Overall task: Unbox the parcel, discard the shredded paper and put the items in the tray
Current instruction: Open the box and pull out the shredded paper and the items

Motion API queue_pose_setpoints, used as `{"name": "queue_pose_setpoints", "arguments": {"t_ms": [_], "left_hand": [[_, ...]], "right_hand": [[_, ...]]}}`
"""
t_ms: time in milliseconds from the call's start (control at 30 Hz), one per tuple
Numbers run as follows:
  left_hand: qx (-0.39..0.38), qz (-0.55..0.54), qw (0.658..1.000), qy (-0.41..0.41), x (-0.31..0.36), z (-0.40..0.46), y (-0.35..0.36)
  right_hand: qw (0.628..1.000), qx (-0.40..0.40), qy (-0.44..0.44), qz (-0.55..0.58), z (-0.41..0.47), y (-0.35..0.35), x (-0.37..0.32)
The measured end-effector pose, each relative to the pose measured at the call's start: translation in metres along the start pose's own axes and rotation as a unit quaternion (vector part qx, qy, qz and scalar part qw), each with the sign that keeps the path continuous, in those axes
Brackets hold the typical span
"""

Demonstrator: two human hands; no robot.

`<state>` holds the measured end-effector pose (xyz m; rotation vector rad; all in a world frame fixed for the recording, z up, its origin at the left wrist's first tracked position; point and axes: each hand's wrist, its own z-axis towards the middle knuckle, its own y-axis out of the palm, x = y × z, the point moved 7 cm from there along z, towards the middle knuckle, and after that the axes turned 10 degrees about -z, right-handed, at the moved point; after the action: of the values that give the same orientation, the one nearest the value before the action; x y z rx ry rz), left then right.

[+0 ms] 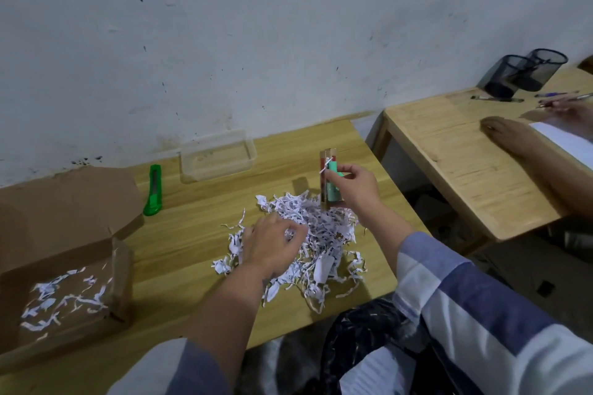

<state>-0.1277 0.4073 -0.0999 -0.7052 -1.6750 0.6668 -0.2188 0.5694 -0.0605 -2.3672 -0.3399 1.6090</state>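
A heap of shredded paper (317, 234) lies in the middle of the wooden table (192, 234). My right hand (353, 192) holds a small red-and-teal packaged item (329, 179) upright above the heap's far edge, with a paper strip clinging to it. My left hand (271, 245) rests in the heap, fingers curled into the shreds. The open cardboard parcel (61, 272) stands at the left with a few shreds inside. A clear plastic tray (218, 155) sits empty near the wall.
A green utility knife (153, 191) lies between parcel and tray. A black plastic bag (369, 346) hangs at the table's front edge. On a second table (449, 157) to the right are black mesh pen holders (523, 74), pens and another person's arm (529, 151).
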Motion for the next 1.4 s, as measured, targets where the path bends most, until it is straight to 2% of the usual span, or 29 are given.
{"name": "queue_pose_setpoints", "arguments": {"t_ms": [67,267,400,467,733,833,933,1000,1100,1267,1400], "left_hand": [[-0.01,0.044,0.999,0.023,0.009,0.004,0.004],[0.058,0.1,0.986,0.117,0.044,0.02,0.016],[0.035,0.116,0.981,0.15,0.061,0.038,0.037],[0.015,0.12,0.983,0.138,0.067,0.049,0.048],[0.004,0.162,0.983,0.089,0.074,0.067,0.079],[0.001,0.158,0.983,0.098,0.07,0.07,0.077],[-0.006,0.164,0.981,0.105,0.066,0.07,0.073],[-0.005,0.17,0.98,0.105,0.063,0.068,0.069],[-0.005,0.175,0.979,0.103,0.056,0.064,0.064],[-0.016,0.17,0.98,0.102,0.05,0.057,0.056],[-0.013,0.174,0.979,0.104,0.05,0.051,0.052]], "right_hand": [[0.998,0.029,-0.006,-0.06,0.01,-0.013,0.002],[0.964,0.094,-0.022,-0.246,0.044,-0.052,0.006],[0.938,0.105,-0.015,-0.33,0.068,-0.067,0.014],[0.927,0.103,-0.013,-0.36,0.079,-0.068,0.019],[0.918,0.081,-0.021,-0.389,0.097,-0.046,0.042],[0.877,0.127,-0.116,-0.448,0.087,-0.039,0.029],[0.873,0.068,-0.203,-0.438,0.079,-0.021,0.017],[0.855,0.023,-0.203,-0.477,0.077,-0.009,0.017],[0.843,0.011,-0.172,-0.51,0.078,-0.001,0.02],[0.874,0.029,-0.167,-0.456,0.072,-0.005,0.022],[0.869,0.13,-0.214,-0.426,0.037,-0.02,0.028]]}}
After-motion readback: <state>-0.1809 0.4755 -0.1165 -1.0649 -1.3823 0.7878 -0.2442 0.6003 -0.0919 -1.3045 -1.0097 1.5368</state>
